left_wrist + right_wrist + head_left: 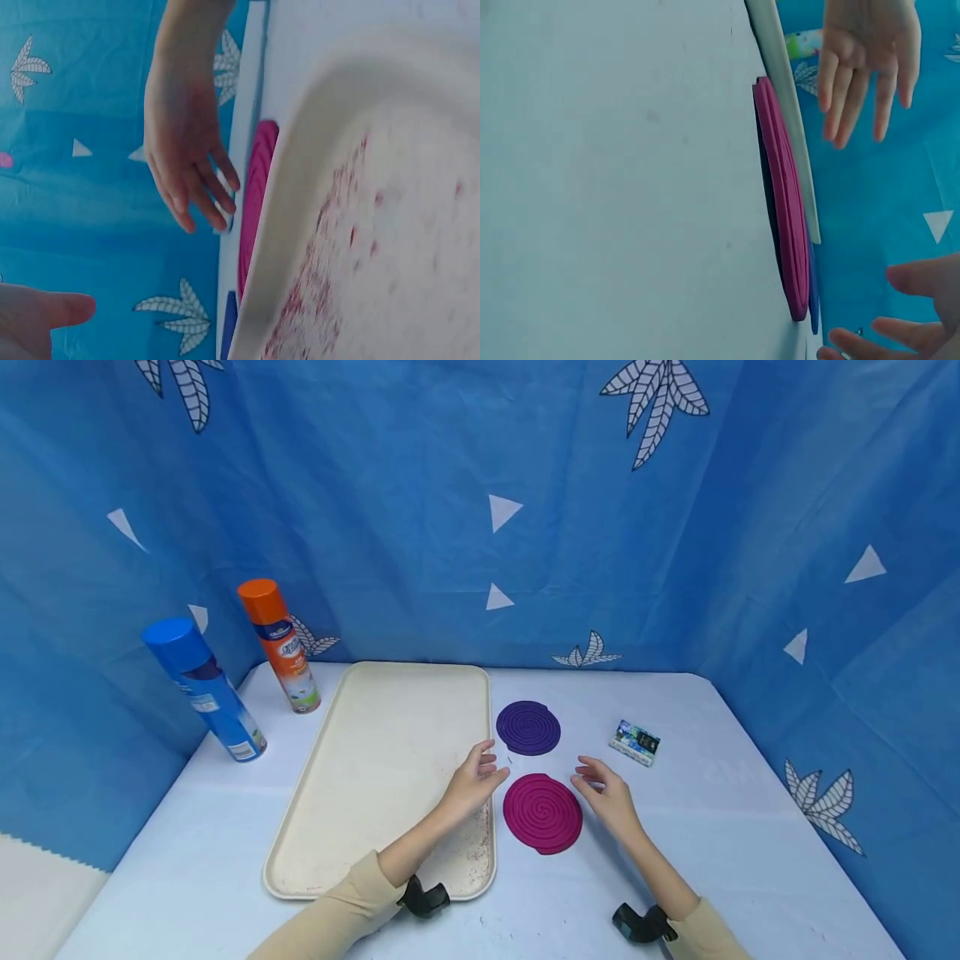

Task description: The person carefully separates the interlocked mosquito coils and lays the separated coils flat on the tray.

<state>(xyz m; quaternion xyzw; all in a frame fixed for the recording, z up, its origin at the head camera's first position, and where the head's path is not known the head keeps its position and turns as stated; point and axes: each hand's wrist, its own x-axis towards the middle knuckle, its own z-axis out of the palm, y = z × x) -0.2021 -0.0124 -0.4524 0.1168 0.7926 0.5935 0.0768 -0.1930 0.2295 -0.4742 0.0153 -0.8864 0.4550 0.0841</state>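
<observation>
Two flat round mats with spiral grooves lie on the table: a magenta mat (pixel 543 813) nearer the person and a purple mat (pixel 528 727) behind it. To the left of the magenta mat, the left hand (pixel 471 782) hovers over the right rim of a cream tray (pixel 390 752). The right hand (pixel 607 793) is held in the air just right of the magenta mat. Both hands have loosely bent, parted fingers and hold nothing. In the right wrist view the magenta mat (pixel 781 202) shows edge-on, with the left hand (pixel 870 64) above the table beyond it.
A small patterned box (pixel 635 742) lies to the right of the purple mat. At the back left stand a blue spray can (pixel 206 689) and an orange spray can (pixel 281 647). A blue curtain (pixel 420 527) surrounds the white table (pixel 750 860). Reddish specks mark the tray's near right corner.
</observation>
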